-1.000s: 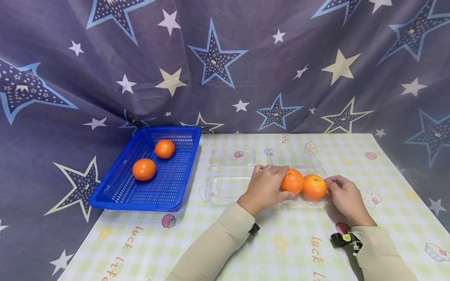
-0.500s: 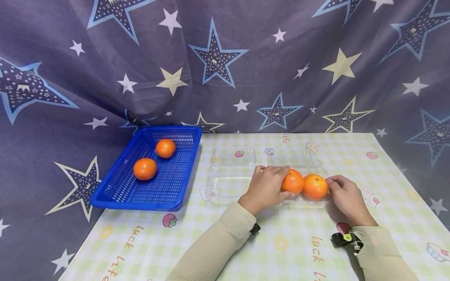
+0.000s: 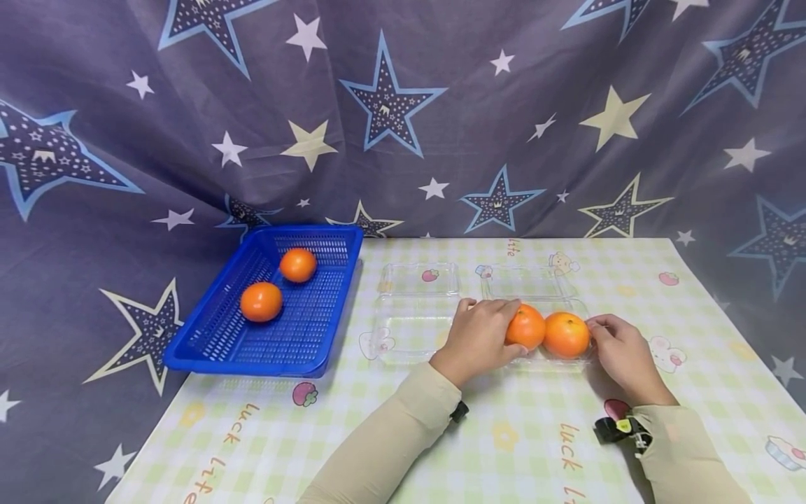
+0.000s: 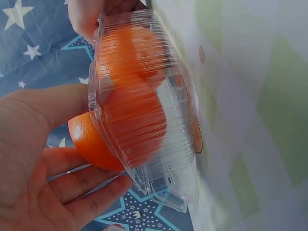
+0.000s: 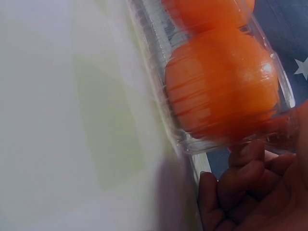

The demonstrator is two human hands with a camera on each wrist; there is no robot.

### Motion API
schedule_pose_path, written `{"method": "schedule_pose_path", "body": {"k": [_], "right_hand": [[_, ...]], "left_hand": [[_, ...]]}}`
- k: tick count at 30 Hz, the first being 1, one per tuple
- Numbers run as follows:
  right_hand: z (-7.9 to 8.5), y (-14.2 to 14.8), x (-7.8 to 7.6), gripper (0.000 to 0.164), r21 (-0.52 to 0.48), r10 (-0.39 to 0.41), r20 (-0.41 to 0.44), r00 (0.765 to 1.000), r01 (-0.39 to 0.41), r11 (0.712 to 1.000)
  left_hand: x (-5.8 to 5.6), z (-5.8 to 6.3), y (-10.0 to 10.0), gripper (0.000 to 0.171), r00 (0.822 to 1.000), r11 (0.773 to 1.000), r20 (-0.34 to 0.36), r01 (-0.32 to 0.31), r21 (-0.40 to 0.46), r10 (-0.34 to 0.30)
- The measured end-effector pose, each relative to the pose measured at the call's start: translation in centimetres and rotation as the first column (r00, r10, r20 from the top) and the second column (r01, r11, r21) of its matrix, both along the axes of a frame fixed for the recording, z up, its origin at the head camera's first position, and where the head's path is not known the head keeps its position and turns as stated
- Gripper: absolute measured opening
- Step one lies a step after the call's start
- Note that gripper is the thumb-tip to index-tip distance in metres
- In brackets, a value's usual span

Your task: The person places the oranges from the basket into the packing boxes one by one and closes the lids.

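Two oranges sit side by side in a clear plastic clamshell container [image 4: 163, 159] with its lid folded back. My left hand [image 3: 480, 337] grips the left orange [image 3: 526, 327], thumb at the near rim and fingers over the far side. In the left wrist view that orange shows through the ribbed clear wall. At the container's right end my right hand [image 3: 625, 355] pinches the rim beside the right orange [image 3: 567, 335]. In the right wrist view its thumb lies on the rim and its other fingers are curled below.
A blue basket [image 3: 315, 336] with two oranges, one nearer [image 3: 261, 302] and one farther [image 3: 298, 265], stands at the left. Another opened clear container [image 3: 409, 329] lies left of my left hand. A star-patterned curtain [image 3: 403, 189] hangs behind the checked tablecloth [image 3: 504, 462].
Both hands keep their places on the orange and the container rim. The whole head view has shifted very slightly; nothing else has visibly moved.
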State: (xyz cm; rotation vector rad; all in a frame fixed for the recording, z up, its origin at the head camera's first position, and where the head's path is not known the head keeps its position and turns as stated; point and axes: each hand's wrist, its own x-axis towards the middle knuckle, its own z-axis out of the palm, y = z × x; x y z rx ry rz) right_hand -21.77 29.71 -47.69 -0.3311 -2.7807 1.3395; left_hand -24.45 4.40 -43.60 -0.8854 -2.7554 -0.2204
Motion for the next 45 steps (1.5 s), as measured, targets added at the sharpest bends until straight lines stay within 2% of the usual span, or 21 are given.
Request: {"method": "schedule_pose_path", "body": {"k": [7,17,25,29,36,45], "right_hand": [[-0.14,-0.01,0.17,0.051,0.014,0.007,-0.017,1.000,-0.007,1.000],[-0.12,-0.01,0.12,0.053,0.017,0.007,-0.014,1.000,-0.007,1.000],[-0.19,-0.12,0.07,0.054,0.003,-0.004,0.009,1.000,0.004,1.000],[-0.22,-0.01,0.06,0.053,0.027,0.004,-0.017,1.000,-0.003,1.000],[-0.15,0.16,0.02,0.050,0.051,0.022,-0.057,0.998,-0.019,0.999],[-0.07,0.17,0.01,0.053,0.042,0.015,-0.017,1.000,-0.014,0.999]], "left_hand": [[0.00,-0.22,-0.05,0.080,0.999,1.000,0.039,-0.017,0.020,0.016],[0.00,-0.36,0.06,0.076,0.998,0.997,0.048,-0.036,0.065,0.033],[-0.05,-0.62,0.21,0.075,0.993,0.989,0.092,-0.080,0.122,0.069],[-0.07,-0.63,0.19,0.074,0.992,0.987,0.102,-0.086,0.139,0.072],[-0.06,-0.63,0.23,0.073,0.991,0.986,0.113,-0.087,0.145,0.071],[-0.19,-0.79,0.40,0.071,0.988,0.988,0.139,-0.089,0.129,0.071]]}}
